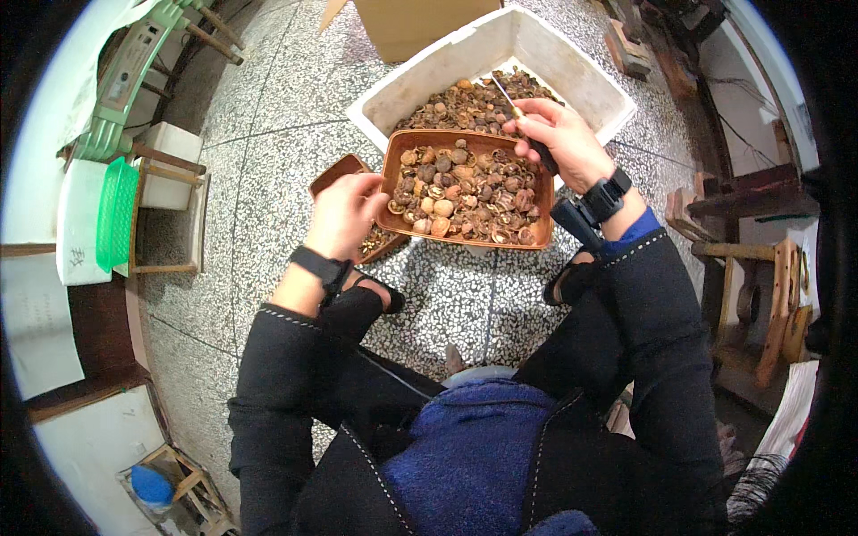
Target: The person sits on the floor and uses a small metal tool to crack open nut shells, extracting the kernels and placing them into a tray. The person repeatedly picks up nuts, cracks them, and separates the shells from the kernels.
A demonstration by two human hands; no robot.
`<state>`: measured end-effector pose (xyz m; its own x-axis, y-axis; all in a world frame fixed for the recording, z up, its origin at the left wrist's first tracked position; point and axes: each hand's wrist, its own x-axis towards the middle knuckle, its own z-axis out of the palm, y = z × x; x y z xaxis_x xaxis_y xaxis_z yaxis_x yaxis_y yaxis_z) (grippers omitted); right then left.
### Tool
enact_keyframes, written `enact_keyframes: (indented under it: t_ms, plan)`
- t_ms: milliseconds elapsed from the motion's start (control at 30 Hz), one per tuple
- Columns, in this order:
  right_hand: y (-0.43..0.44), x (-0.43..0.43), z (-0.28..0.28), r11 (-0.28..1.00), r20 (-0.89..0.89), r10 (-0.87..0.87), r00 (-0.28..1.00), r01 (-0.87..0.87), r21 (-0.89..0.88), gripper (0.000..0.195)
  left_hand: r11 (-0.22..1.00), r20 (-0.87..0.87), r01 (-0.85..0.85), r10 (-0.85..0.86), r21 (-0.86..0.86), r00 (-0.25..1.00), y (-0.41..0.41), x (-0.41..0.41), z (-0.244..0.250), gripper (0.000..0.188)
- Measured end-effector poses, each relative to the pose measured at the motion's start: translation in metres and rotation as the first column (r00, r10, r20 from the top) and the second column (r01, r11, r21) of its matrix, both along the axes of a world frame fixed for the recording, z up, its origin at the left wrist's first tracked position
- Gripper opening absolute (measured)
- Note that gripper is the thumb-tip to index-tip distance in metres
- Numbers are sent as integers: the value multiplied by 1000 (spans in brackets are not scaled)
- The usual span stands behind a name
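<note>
My right hand (563, 141) grips a slim hand tool (507, 96) by its dark handle, the narrow metal shaft pointing up and away over the styrofoam box. Below it sits a brown tray (547, 231) filled with walnuts (442, 208), some whole, many cracked into shell pieces. My left hand (345, 211), motion-blurred, is at the tray's left rim with fingers curled; whether it touches the rim or pinches anything cannot be made out. Partly hidden beneath that hand is a smaller brown container (338, 171) with small bits (377, 241) inside.
A white styrofoam box (570, 50) with a layer of walnut shells (446, 110) adjoins the tray's far side. Behind it stands a cardboard box (425, 27). Wooden stools (771, 295) line the right. A green plastic basket (115, 214) is at left. The speckled floor (449, 295) lies between my feet.
</note>
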<state>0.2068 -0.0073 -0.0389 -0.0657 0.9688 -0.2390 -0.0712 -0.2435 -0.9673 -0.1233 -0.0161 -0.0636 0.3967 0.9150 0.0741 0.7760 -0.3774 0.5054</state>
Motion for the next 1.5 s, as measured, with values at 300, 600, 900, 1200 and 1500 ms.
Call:
enact_keyframes:
  t_ms: [300, 600, 900, 1200, 1500]
  plan:
    - [-7, 18, 5, 1000, 14, -8, 1000, 8, 2, 42, 944, -340, 259, -317, -206, 885, 17, 82, -43, 23]
    - [-20, 40, 3, 996, 21, -84, 996, 84, -2, 40, 953, -227, 288, -302, -94, 926, 22, 111, -72, 39]
    - [-19, 33, -1, 996, 50, -88, 995, 88, 5, 30, 947, -198, 249, -289, -202, 937, 32, 117, -74, 45]
    - [-13, 22, -9, 996, 38, -84, 996, 84, 0, 33, 929, -216, 366, -367, -43, 905, 35, 121, -80, 29]
    - [-5, 18, -14, 999, 85, -44, 995, 43, 7, 38, 965, -153, 244, -256, -91, 954, 39, 116, -68, 17]
